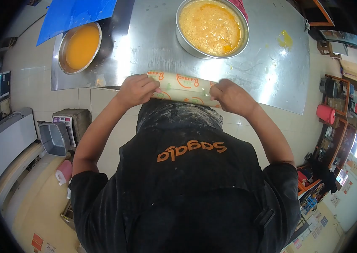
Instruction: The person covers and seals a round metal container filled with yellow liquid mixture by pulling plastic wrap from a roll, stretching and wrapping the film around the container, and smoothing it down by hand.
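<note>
A clear plastic packet [182, 85] with orange "CHEFFY" lettering is stretched sideways at the table's near edge, in front of my waist. My left hand [138, 90] is closed around its left end, and my right hand [231, 97] grips the right end. Something pale shows through the plastic, but I cannot make out its contents. Just beyond the packet stands a large round metal pan [181, 39] with a frothy yellow-orange mixture [210, 27] in it. Farther left, a steel bowl [63, 62] holds a smooth orange liquid [83, 46].
The steel table [153, 46] has a yellow smear [285, 40] on its right side. A blue sheet [79, 14] overhangs the bowl. On the floor at left are a grey bin [55, 138] and a pink jug [64, 172]. Shelves with a red container [326, 114] stand at right.
</note>
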`<move>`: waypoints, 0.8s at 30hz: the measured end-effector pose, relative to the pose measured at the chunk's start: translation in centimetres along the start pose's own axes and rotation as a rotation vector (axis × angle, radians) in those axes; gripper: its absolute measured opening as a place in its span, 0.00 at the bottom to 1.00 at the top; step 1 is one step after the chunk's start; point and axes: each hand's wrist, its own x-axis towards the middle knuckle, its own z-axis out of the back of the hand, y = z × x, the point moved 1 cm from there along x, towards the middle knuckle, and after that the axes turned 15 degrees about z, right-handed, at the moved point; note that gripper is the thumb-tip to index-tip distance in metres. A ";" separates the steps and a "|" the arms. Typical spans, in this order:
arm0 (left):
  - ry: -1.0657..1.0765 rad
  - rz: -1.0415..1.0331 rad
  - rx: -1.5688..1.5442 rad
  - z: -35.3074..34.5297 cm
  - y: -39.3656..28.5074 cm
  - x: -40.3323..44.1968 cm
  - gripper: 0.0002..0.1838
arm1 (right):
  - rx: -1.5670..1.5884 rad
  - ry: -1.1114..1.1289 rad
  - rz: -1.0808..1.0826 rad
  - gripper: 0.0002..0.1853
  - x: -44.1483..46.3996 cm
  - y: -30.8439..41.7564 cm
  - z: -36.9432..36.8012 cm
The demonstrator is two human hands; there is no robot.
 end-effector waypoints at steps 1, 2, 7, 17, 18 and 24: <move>0.036 0.018 -0.029 0.4 -0.1 -0.1 0.11 | 0.011 0.014 -0.070 0.07 -0.1 0.1 -0.2; 0.073 0.037 -0.058 0.6 -0.1 -0.3 0.10 | 0.023 0.029 -0.139 0.07 -0.2 0.5 -0.4; 0.308 0.168 -0.064 1.1 0.1 -1.5 0.16 | 0.030 0.111 -0.227 0.06 -1.8 2.1 0.5; 0.648 0.273 0.359 2.1 -1.5 3.3 0.40 | 0.167 0.192 -0.199 0.04 -1.6 0.5 -0.1; 0.658 0.288 0.387 1.9 -1.7 3.3 0.39 | 0.199 0.230 -0.222 0.04 -1.8 0.7 0.0; 0.661 0.319 0.415 1.7 -2.1 3.4 0.36 | 0.123 0.263 -0.317 0.07 -4.2 0.9 -1.1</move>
